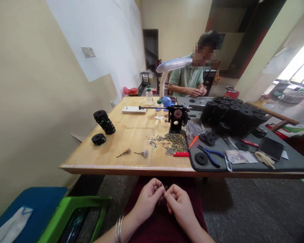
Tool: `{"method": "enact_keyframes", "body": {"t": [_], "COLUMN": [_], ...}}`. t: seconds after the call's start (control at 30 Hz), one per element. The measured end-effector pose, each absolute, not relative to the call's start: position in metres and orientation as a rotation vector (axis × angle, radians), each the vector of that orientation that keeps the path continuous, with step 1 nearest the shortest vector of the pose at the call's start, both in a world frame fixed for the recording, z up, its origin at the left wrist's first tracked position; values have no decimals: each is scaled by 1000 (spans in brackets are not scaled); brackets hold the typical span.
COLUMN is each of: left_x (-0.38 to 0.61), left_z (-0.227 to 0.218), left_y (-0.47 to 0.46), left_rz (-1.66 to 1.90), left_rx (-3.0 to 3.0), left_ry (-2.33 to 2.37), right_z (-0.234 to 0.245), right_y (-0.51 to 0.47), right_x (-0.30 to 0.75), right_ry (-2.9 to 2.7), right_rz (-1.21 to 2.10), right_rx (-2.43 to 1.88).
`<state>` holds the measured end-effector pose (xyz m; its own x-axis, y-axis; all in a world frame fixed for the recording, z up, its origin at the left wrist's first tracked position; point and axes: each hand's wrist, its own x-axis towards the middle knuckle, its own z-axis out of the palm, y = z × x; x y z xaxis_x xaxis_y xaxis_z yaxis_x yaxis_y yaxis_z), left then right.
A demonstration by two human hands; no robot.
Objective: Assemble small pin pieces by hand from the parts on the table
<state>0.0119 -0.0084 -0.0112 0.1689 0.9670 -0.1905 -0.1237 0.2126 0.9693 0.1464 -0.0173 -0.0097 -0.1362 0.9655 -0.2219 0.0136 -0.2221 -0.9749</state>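
Wooden table (131, 135) fills the room's middle, w/ a black hand-crank winder (177, 118) standing at its centre. Your hands sit well below and in front of the winder, off the table edge, over your lap.

Your left hand (147, 199) and right hand (179, 202) are curled knuckle to knuckle, fingertips meeting. Both grips are clenched in a fine pinch on a small dark piece (163, 193), thin and wispy; too small to tell what it is. Held close to the body like this, prob. so each hand steadies the other. Bangles (119, 229) ride your left wrist.

Just in front of the winder lies a scatter of tiny bits (173, 141), w/ a red lighter (180, 154) at its near side, all within an easy reach. Two little tufts (124, 152) lie left of that, apart. Right of the winder a dark mat (243, 152) carries blue pliers (211, 155) and stacked black discs (233, 113); looks like tools and stock are kept off the bare wood. Far left of the winder lies a black spool (104, 122). Behind it, a co-worker (187, 79) sits under a lamp (173, 64), hands busy w/ their own small part.
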Motion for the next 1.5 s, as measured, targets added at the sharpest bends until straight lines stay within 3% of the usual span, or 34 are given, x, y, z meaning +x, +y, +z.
{"method": "enact_keyframes", "body": {"t": [1.5], "left_x": [13], "left_z": [-4], "left_y": [-9], "left_rz": [1021], "left_rx": [1046], "left_ry": [1109], "right_z": [-10], "right_y": [-18], "right_x": [146], "right_ry": [-1189], "right_rz": [1478], "right_rx": [-1303]}}
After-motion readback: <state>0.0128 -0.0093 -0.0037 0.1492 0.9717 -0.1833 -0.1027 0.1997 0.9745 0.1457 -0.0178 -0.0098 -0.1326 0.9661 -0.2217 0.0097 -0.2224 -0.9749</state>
